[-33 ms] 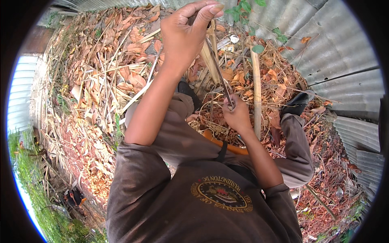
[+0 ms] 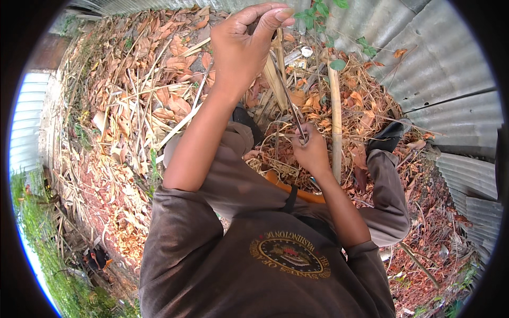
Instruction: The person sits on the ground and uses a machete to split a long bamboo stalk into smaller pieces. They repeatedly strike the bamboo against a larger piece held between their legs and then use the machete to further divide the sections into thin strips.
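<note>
My left hand (image 2: 241, 45) is raised at the top centre, thumb and fingers closed together. What sits inside its grip is mostly hidden. Just below it rises a pale split piece of wood or bamboo (image 2: 274, 85), its upper end running up behind the hand. Lower and to the right, my right hand (image 2: 310, 149) is closed around the near end of a long, thin, dark blade-like strip (image 2: 291, 103). This strip slants up and left across the pale piece toward my left hand. A pale bamboo-like pole (image 2: 335, 111) lies to the right of my right hand, apart from it.
Dry leaves (image 2: 164, 100) and loose stalks cover the ground around my spread legs. Corrugated metal sheets (image 2: 424, 63) wall off the right and far side. My dark shoes (image 2: 387, 135) rest among the litter. An orange curved object (image 2: 297, 193) lies by my waist. Green plants (image 2: 42, 238) grow at left.
</note>
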### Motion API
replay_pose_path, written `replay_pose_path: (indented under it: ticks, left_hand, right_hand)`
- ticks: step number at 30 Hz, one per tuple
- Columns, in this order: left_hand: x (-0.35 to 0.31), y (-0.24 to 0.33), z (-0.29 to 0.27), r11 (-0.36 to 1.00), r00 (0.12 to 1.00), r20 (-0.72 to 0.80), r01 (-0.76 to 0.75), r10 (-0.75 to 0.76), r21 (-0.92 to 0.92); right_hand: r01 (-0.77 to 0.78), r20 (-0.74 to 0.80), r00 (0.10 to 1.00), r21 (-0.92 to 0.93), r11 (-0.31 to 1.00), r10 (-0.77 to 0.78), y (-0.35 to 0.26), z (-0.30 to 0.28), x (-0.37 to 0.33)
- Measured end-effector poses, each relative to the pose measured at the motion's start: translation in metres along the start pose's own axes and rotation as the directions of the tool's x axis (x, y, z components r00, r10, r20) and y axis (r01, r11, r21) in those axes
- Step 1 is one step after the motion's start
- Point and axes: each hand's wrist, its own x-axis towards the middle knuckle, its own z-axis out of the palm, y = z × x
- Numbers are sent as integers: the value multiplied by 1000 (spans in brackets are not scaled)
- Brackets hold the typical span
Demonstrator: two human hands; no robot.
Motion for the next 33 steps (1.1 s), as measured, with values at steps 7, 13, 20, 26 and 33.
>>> replay_pose_path:
  ticks: [7, 13, 20, 26, 33]
  left_hand:
    - [-10, 9, 10, 980, 987, -56, -144, 153, 138]
    - [-11, -7, 20, 987, 972, -176, -158, 156, 8]
    - [-10, 3, 30, 992, 978, -195, -90, 73, -83]
    - [-5, -7, 29, 997, 982, -169, -82, 79, -9]
    - [-7, -13, 10, 985, 990, -140, 18, 6, 169]
  right_hand:
    - [-75, -83, 994, 7, 997, 76, -20, 14, -7]
    - [-99, -62, 994, -93, 991, 94, 0, 40, -8]
    - [-300, 231, 940, 200, 933, 253, 66, 42, 16]
    - [-174, 55, 983, -36, 984, 176, 57, 54, 13]
    - [-157, -33, 987, -116, 981, 154, 34, 51, 3]
